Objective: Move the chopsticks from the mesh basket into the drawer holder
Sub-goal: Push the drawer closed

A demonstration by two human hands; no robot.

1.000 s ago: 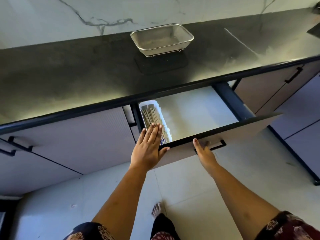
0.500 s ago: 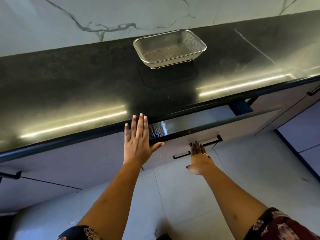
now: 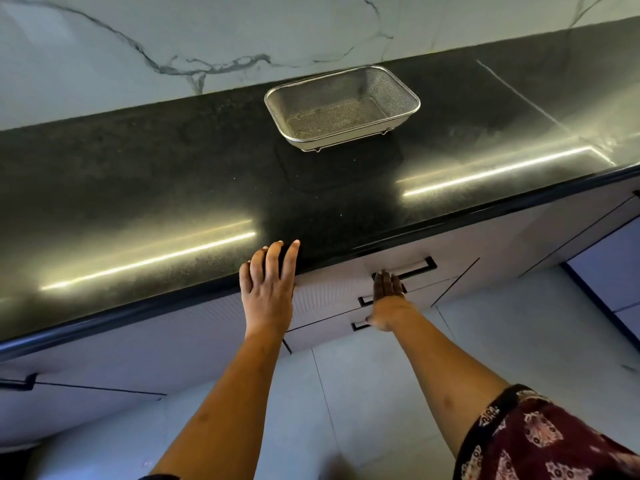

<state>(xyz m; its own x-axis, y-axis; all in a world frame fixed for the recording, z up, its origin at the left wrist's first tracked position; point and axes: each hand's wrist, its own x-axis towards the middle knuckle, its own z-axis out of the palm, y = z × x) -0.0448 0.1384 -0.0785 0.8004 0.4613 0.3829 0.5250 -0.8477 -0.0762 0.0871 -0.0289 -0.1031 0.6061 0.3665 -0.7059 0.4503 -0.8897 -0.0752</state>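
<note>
Two flat, empty hands, left [image 3: 268, 289] & right [image 3: 388, 301], seemingly press ribbed drawer front [image 3: 332, 289] below rectangular mesh basket [image 3: 341, 107].

Single head-worn wide-angle view, looking forward and steeply down from above the front edge of the black countertop [image 3: 173, 188]. Near enough to reach the cabinet fronts below that edge; marble wall along the top, floor tiles along the bottom. No second view to share anything with.

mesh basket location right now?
Head view: the mesh basket sits empty on the black countertop, upper centre, close to the marble backsplash and beyond both hands.
</note>
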